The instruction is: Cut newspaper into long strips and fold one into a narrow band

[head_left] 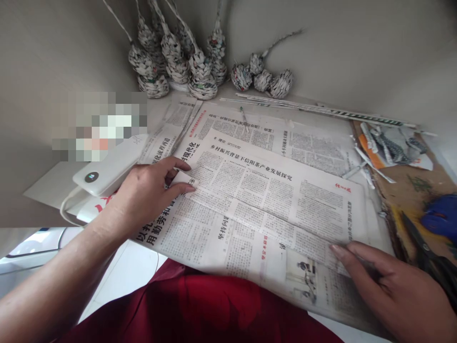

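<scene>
A sheet of newspaper (255, 174) lies on top of other newspaper (200, 233) spread over the table, and a crease runs along its near part. My left hand (152, 193) pinches the left end of this sheet between thumb and fingers, where a small folded piece shows pale. At the lower right, my right hand (396, 286) holds the near right corner, thumb on top and the fingers curled beneath, partly hidden. Dark-handled scissors (424, 245) lie just beyond the right hand.
Woven paper gourds (202, 71) and several woven paper balls (241, 77) stand along the back wall. Rolled paper sticks (303, 105) lie before them. A white device (110, 164) with a cable is at left; cardboard (392, 190), paper scraps and a blue object (441, 216) are at right.
</scene>
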{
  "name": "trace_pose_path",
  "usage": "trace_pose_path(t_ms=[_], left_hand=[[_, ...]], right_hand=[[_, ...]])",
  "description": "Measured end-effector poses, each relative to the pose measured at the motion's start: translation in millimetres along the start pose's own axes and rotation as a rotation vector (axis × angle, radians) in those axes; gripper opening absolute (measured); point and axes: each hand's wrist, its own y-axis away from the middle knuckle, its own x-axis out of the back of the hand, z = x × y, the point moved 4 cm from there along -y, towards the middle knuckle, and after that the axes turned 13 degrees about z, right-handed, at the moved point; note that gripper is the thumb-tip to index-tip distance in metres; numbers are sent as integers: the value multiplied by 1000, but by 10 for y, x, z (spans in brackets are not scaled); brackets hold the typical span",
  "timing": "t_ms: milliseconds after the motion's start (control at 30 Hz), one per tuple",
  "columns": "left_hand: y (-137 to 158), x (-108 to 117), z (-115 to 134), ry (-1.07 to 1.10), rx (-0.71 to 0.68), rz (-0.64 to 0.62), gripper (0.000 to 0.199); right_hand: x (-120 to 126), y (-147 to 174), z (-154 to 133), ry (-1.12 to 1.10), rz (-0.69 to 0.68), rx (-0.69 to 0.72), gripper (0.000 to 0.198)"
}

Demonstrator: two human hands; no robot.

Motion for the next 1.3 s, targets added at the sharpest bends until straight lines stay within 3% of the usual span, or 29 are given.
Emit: trace_pose_path(t_ms=[100, 567, 833, 1300], left_hand=[[8, -5, 5, -1, -12, 2, 41], [18, 14, 30, -34, -2, -8, 37], [-6, 15, 41, -45, 5, -21, 39], [-23, 27, 33, -54, -1, -49, 36]], right_hand=[[-53, 41, 78, 15, -67, 3, 44], [-23, 109, -73, 19, 78, 27, 38], [-60, 51, -94, 171, 121, 145, 52], [-45, 0, -137, 227, 44, 160, 56]])
